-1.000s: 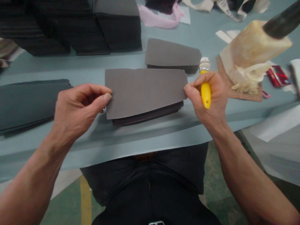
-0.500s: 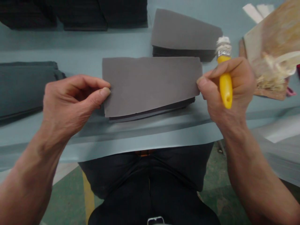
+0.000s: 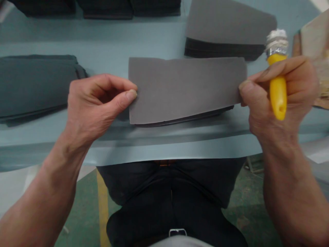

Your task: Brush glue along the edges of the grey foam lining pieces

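A flat grey panel [image 3: 187,89], straight along the top and slanted along the bottom, is stretched between my two hands. My left hand [image 3: 100,103] pinches its left edge between thumb and fingertips. At the other end, my right hand [image 3: 277,92] pinches the right edge and also carries a yellow-handled brush [image 3: 278,92], bristles up and coated white, lying across the palm side of the fingers. Under the panel, the dark edge of another piece [image 3: 185,120] peeks out along the bottom; how many pieces lie there is hidden.
A stack of similar grey panels [image 3: 228,22] stands behind on the blue-green table cover [image 3: 108,37]. Dark green pieces [image 3: 33,85] are piled at the left, and black stacks [image 3: 108,7] line the back. At the right edge sits a stained pale container [image 3: 315,44], partly cut off.
The whole view has shifted, so hands and panel appear farther right. Less of the dark piece beneath shows along the bottom edge. Both hands keep the same pinch.
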The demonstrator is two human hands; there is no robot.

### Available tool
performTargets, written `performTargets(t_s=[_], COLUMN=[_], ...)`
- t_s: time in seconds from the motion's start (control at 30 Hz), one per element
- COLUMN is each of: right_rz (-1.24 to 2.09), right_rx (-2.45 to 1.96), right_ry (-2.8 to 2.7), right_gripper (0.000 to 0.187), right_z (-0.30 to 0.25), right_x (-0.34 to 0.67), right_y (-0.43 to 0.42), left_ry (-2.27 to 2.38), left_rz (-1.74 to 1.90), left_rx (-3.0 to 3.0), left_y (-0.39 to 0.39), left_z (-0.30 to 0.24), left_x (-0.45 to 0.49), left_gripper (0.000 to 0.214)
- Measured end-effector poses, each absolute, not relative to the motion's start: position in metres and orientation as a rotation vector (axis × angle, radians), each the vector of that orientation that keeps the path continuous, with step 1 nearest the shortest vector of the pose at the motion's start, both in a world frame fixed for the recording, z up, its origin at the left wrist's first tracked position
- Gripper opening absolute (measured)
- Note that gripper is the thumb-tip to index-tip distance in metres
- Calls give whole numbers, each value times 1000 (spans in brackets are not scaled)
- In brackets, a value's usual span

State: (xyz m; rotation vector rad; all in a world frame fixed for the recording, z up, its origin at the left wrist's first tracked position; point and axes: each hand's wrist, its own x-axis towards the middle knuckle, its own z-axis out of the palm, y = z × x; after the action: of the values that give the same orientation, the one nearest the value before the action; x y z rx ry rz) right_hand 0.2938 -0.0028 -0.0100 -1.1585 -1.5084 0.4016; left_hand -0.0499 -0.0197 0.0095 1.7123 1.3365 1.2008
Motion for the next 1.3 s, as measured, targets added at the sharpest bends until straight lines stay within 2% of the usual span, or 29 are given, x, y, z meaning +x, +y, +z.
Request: performTargets(t_s=[0.4,0.63,0.87,1.2,1.3], right_rz=[412,365,449,385,400], right_rx=[-1154,-1085,-1107,-1104,-1130], right_ry=[-1454,-1451,-1413,-1449,-1459], right_gripper=[28,40,24,37,34], right_z=[-15,-21,-16,-18,-17], right_x=[292,292,289,288,288], right_y=[0,6,0,4,2], left_ry=[1305,1321,1315,1328,1338], left_rz=[1187,1193,1176,1181,1181], left_rx=[1715,1751,1788,1804,1816], left_y=[-21,-22,-21,-22,-22], left_z=[7,6,5,5,5], left_x=[-47,-46,-48,-46,-46], left_gripper=[6,4,5,3,2])
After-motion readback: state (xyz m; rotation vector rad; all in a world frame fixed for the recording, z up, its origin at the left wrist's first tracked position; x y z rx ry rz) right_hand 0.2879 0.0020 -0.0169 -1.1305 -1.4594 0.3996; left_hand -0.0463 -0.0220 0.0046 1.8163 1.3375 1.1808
